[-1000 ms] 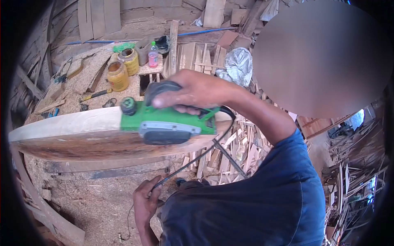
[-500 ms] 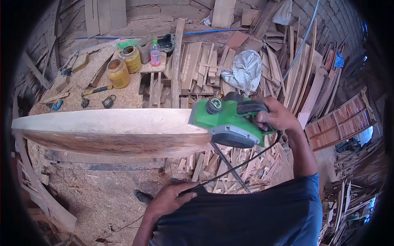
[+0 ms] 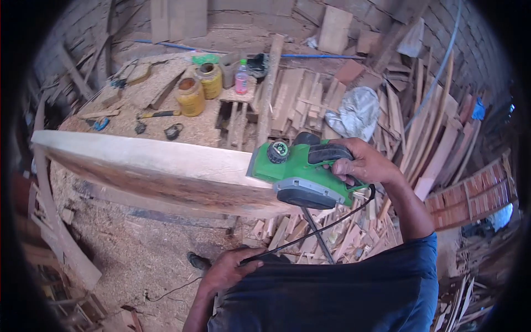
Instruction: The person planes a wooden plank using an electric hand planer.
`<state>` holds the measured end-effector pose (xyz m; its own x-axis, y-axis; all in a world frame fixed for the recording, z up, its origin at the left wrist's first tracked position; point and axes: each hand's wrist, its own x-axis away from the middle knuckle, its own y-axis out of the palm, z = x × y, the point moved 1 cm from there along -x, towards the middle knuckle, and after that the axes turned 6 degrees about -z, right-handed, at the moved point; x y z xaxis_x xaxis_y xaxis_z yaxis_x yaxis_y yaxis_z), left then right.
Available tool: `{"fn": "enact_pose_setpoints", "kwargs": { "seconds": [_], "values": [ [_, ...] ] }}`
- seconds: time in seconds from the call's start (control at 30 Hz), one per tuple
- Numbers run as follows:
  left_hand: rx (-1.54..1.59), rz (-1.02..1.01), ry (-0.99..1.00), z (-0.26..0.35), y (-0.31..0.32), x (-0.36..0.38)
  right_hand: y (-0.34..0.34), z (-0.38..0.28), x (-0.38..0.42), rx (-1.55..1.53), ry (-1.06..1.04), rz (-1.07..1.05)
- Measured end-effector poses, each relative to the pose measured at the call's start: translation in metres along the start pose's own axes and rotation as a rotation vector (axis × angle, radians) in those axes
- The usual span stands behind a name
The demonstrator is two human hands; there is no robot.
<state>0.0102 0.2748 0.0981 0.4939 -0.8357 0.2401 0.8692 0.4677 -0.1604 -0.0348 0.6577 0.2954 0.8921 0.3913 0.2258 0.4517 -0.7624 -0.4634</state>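
A green electric planer (image 3: 298, 166) rests on the right end of a long, thick wooden plank (image 3: 149, 152), which has a pale top face and a brown, rough side. My right hand (image 3: 357, 161) is wrapped round the planer's black rear handle. Lower down, close to my dark shirt, my left hand (image 3: 233, 268) is closed on the black power cord (image 3: 298, 239). The cord loops from the back of the planer down to that hand. What lies under the planer's base is hidden.
Beyond the plank, a shavings-covered surface holds two yellow jars (image 3: 190, 97), a pink-filled bottle (image 3: 241, 77) and a hammer (image 3: 160, 114). Stacked boards and a silver plastic sheet (image 3: 355, 113) lie at the back right. Wood scraps (image 3: 354, 238) cover the floor below the planer.
The view has shifted and tilted, so the background sits further right and the plank slants more. Planer and right hand sit slightly left in view. Both hands keep their holds.
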Motion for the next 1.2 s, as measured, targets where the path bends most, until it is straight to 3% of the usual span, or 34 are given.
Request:
{"fn": "enact_pose_setpoints", "kwargs": {
  "seconds": [0.3, 0.6, 0.73, 1.2],
  "values": [
    [0.147, 0.199, -0.051, -0.031, -0.021, 0.042, 0.033, -0.046, -0.102, 0.013, -0.091, -0.089],
    [0.364, 0.372, -0.174, -0.061, -0.059, 0.086, 0.085, -0.104, -0.213, 0.024, -0.051, -0.112],
    [0.307, 0.468, -0.232, -0.064, -0.090, 0.109, 0.112, -0.132, -0.271, 0.057, -0.052, -0.147],
    [0.282, 0.656, -0.150, -0.128, -0.219, 0.225, 0.220, -0.250, -0.484, 0.054, -0.128, -0.123]
  ]
}}
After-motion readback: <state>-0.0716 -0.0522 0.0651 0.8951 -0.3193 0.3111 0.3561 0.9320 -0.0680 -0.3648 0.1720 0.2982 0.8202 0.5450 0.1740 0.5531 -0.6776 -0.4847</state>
